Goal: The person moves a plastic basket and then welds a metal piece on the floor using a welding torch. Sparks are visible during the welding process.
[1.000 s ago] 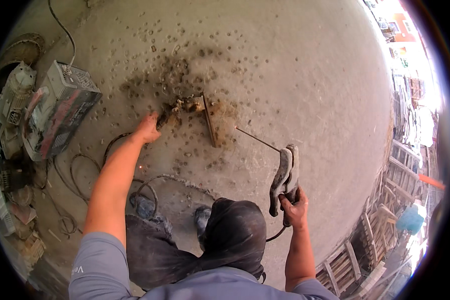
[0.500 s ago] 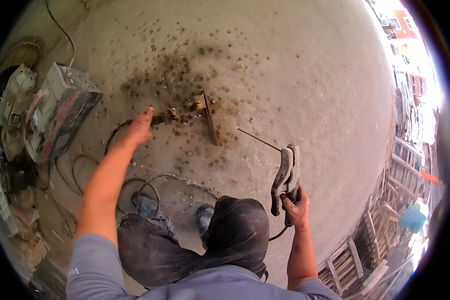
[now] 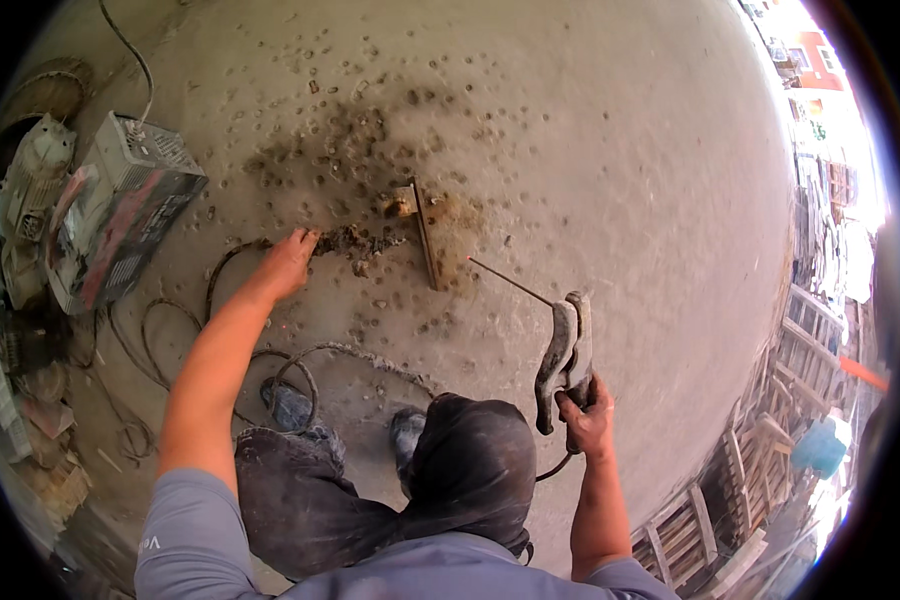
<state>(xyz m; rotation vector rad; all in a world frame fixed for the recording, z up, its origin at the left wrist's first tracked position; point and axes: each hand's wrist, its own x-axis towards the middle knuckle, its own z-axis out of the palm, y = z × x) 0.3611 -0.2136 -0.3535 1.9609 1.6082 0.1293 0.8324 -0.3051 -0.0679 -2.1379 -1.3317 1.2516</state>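
Note:
My right hand (image 3: 588,418) is closed around the handle of a welding electrode holder (image 3: 564,345). A thin welding rod (image 3: 510,278) juts from its jaws toward the upper left, its tip glowing red. Left of that tip, apart from it, a narrow rusty steel piece (image 3: 425,235) stands on the floor, with a short block (image 3: 400,202) against its left side. My left hand (image 3: 288,265) has its fingers curled at the near end of a dark, crusted ground clamp (image 3: 360,242). The hand partly hides that end. The clamp's far end reaches close to the steel piece.
A boxy welding machine (image 3: 130,215) sits at the left, beside dusty machine parts (image 3: 35,205) and a tyre (image 3: 55,85). Looped cable (image 3: 315,350) lies on the floor near my shoes (image 3: 290,405). Wooden pallets (image 3: 685,525) and a blue container (image 3: 822,440) line the right.
My left hand has come down slightly to the clamp, its fingers now curled in, and the clamp looks shifted. The electrode holder and rod have moved slightly left.

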